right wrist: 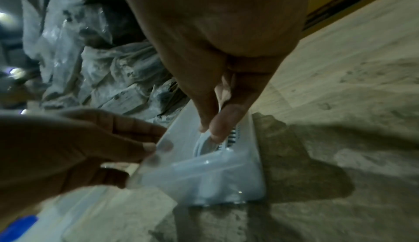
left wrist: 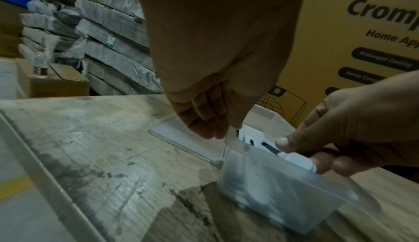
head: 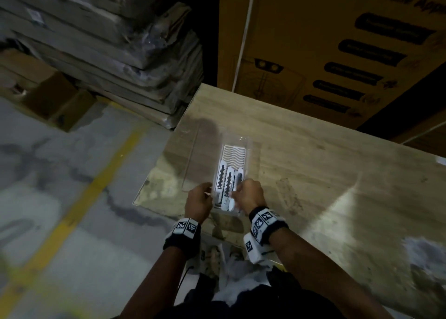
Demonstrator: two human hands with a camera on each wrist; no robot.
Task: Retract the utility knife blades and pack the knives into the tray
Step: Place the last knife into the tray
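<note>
A clear plastic tray lies lengthwise on the wooden table, with white utility knives side by side inside it. My left hand grips the tray's left rim near the front end, fingers curled over the rim. My right hand pinches the rear end of a white knife between thumb and fingers, just inside the tray's right side. The knife's black slider track shows past the thumb. No bare blade is visible on the knives in the tray.
A flat clear lid lies on the table just left of the tray. A large yellow carton stands against the table's far edge. Wrapped stacked boards and a brown box sit on the floor to the left.
</note>
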